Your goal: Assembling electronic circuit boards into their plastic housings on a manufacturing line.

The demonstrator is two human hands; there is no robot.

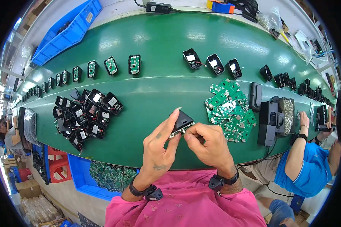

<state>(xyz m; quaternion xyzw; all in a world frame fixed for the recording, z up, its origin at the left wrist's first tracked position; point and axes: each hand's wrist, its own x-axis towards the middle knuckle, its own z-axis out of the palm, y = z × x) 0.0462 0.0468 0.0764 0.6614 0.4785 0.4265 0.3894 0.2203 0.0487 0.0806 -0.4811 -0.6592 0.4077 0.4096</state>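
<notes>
My left hand (160, 146) holds a black plastic housing (183, 120) tilted over the table's near side, its fingers wrapped along one side. A strip of green circuit board (177, 132) with metal parts shows at the housing's lower edge. There my right hand (210, 143) pinches with thumb and forefinger; what lies between those fingertips is hidden. To the left lies a heap of black housings (79, 112) with white labels and thin wires inside. A pile of loose green circuit boards (233, 109) lies just right of my hands.
A row of housings with boards (134, 64) curves away left; open housings (216, 64) line the right. A black box-shaped device (268, 123) stands beyond the loose boards. Blue bins (68, 32) sit far left and below the table edge. A person in blue (303, 166) works at right.
</notes>
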